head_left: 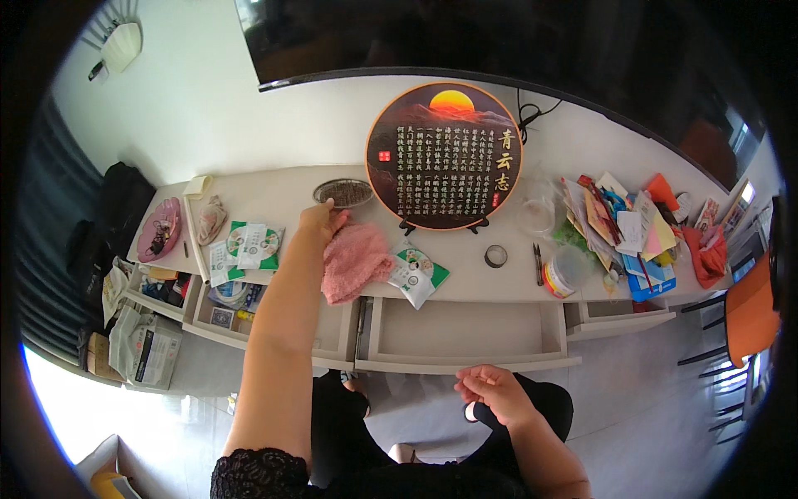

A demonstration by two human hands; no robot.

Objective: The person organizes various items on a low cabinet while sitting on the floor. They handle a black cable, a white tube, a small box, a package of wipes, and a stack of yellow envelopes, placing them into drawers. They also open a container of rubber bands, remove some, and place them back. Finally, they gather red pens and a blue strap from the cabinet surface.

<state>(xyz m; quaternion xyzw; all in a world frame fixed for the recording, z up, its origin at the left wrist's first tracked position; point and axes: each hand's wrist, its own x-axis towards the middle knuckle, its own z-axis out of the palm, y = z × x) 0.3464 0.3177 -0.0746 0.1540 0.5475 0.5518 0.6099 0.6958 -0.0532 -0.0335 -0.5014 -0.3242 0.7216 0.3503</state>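
Observation:
My left hand (322,219) reaches across the cabinet top to an oval dark mesh-like piece (347,193) with a pale rim. Its fingers are at the near left edge of that piece and appear to grip it. A pink towel (357,261) lies crumpled just below, partly beside my forearm, its lower end over the cabinet's front edge. The round decorative plaque (445,158), with a sunset and pale writing, stands on a small black stand to the right. Over my lap my right hand (496,394) hangs loosely curled, nothing visible in it.
Several drawers stand out, including a wide middle drawer (465,331). Green-and-white packets (418,274) lie on the top, near a tape roll (495,256) and a clear jar (567,273). Mixed papers crowd the right end; a pink tray (160,229) sits left. A wall screen (499,37) hangs above.

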